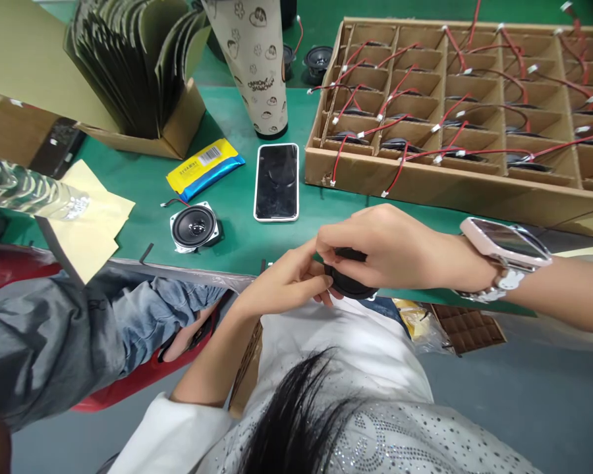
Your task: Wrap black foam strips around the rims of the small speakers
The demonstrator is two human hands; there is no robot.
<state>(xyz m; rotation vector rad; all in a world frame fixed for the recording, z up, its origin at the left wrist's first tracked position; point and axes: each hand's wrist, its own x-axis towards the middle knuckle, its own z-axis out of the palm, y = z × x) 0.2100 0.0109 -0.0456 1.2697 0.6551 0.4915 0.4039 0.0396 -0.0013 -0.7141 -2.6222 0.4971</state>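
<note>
Over the green table (237,224), both hands, left (284,283) and right (385,247), pinch a black speaker (348,283).

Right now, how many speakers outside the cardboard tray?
4: silver-framed black speaker left of the white-edged phone; two small speakers beside the patterned tumbler; held speaker between left hand and right hand. Others may be hidden.

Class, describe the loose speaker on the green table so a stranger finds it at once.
On the green table, find the dark phone lying face up. Just left of it lies the loose speaker, black cone up in a square silver frame. Unlike the speakers in the divided cardboard tray, it lies in the open near the table's front edge.
</note>
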